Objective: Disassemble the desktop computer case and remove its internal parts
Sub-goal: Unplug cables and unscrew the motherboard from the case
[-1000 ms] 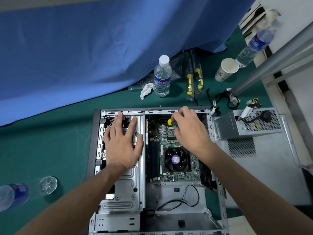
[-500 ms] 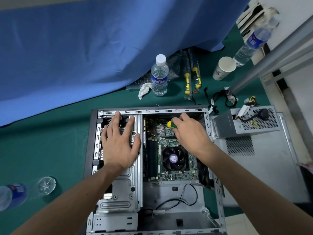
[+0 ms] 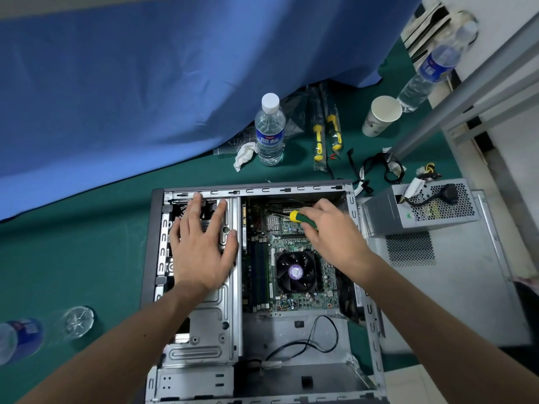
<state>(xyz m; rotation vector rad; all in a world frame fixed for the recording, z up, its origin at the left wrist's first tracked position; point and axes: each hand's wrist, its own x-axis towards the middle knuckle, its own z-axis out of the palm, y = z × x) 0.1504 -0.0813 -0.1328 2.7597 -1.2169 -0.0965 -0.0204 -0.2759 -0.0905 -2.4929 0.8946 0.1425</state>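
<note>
Head view. Green mat [image 3: 87,258] under a hanging blue cloth [image 3: 145,83].
Item: desktop computer case [image 3: 256,287], side off, lying open at centre; motherboard [image 3: 291,258] and fan [image 3: 296,271] seated inside.
Item: power supply [image 3: 420,208], already out, on the panel to the right.
Left hand [image 3: 201,252]: fingers spread flat, pressing the drive cage [image 3: 215,319].
Right hand [image 3: 329,228]: fingers curled round a green-and-yellow screwdriver [image 3: 303,218]; tip hidden.
Risk, judged: the tip could slip off a screw and gouge the board; a loosened screw could drop among components.
</note>
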